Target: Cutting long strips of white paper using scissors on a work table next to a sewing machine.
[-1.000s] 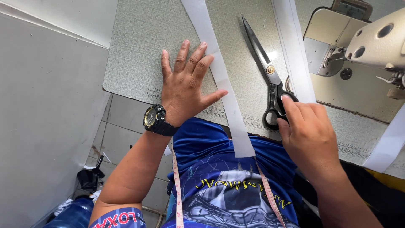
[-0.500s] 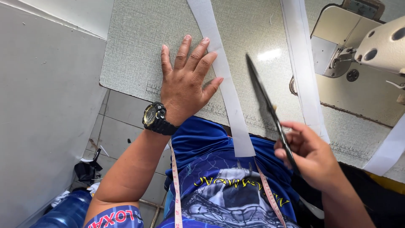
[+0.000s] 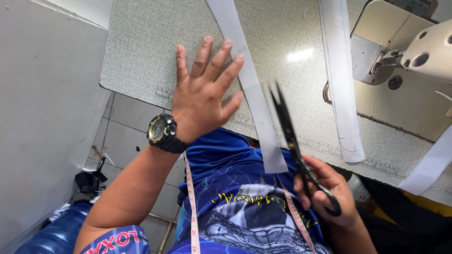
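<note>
Two hands at work. Our left hand lies flat, fingers spread wide, gripping nothing, pressing on the textured grey-green tabletop, its fingertips touching the long pale grey fabric strip. Our right hand is closed around the loops of the black steel scissors, lifted near our chest, blades nearly shut and pointing far, just right of that strip. We judge the step as lining up a cut; the next move calls for opening the blades and bringing them onto the strip while the flat hand keeps it steady. The strip runs from the far edge and hangs off the near edge over our blue printed shirt. A second pale strip lies further right, near the cream metal sewing machine. A thin measuring tape drapes down the shirt. The black wristwatch looks chunky, matte.
</note>
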